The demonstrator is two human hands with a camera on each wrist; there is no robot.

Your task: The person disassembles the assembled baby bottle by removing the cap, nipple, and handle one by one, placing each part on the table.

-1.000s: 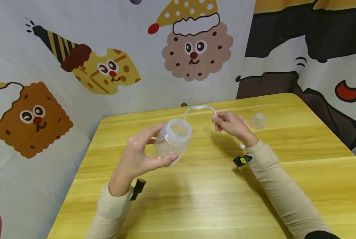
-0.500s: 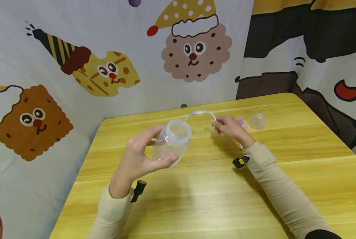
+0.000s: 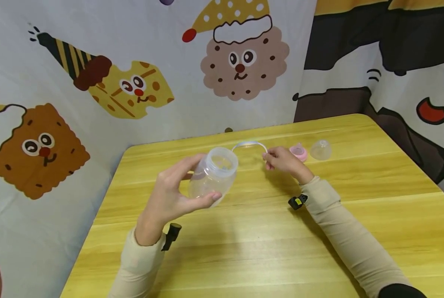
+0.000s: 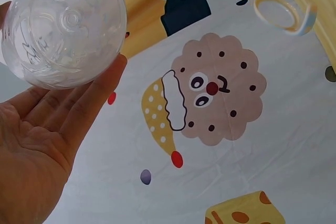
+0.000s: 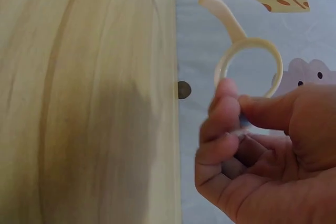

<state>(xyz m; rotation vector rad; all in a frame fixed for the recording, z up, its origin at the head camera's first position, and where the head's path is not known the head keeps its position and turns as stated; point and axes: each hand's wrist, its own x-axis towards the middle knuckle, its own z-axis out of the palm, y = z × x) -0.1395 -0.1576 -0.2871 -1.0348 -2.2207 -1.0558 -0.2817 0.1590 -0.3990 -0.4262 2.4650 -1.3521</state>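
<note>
A clear, wide-mouthed baby bottle (image 3: 214, 182) without a lid is held up over the table by my left hand (image 3: 168, 194), thumb on the near side and fingers behind. Its open mouth tilts toward the right; the left wrist view shows the round base of the bottle (image 4: 68, 30). To the right of it, my right hand (image 3: 284, 160) pinches a pale bottle handle (image 3: 249, 143) between thumb and fingers. That handle (image 5: 226, 18) has a ring and a curved arm. In the head view the handle's far end comes near the bottle's rim; whether they touch I cannot tell.
Beyond the right hand, a pink collar with a teat (image 3: 298, 152) lies on the wooden table (image 3: 259, 248). Beside it stands a clear dome cap (image 3: 321, 150). A cartoon-printed cloth (image 3: 192, 107) hangs behind the table's back edge.
My right hand has moved slightly down and left with the handle, which looks flatter in the head view. The pink collar has come into sight behind it. The left hand keeps the bottle nearly still.
</note>
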